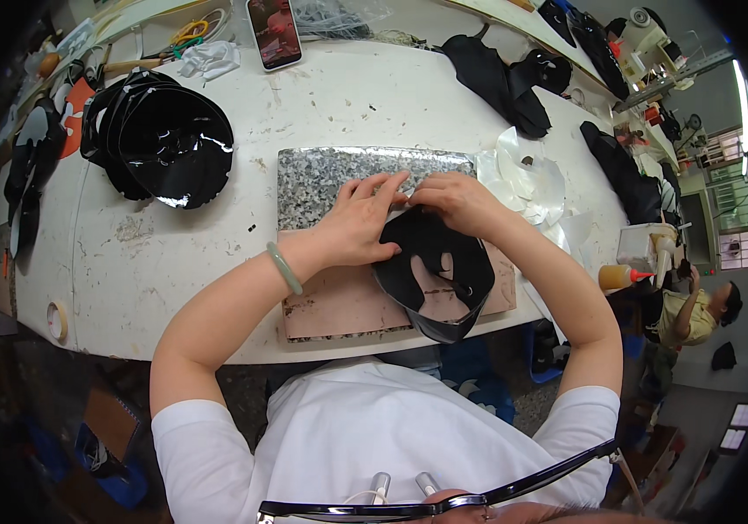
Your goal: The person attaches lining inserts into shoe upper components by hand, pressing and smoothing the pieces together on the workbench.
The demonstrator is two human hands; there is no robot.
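Note:
A black shoe upper (439, 271) with cut-out openings lies on a speckled stone slab (330, 170), its near end over the tan sheet (339, 301) that covers the slab's near part. My left hand (361, 218) is at the upper's left edge, thumb on the black material and fingers bent toward its far edge. Pinching that far edge, my right hand (452, 201) has curled fingers close to the left fingertips. A small white bit shows between the two hands; what it is I cannot make out.
Stacked glossy black uppers (173, 144) stand at left. White peeled sheets (527, 183) lie right of the slab. Farther back are a phone (274, 33) and black pieces (496, 83). A glue bottle (620, 277) is at right, a tape roll (58, 320) near left. Another person (692, 314) works at far right.

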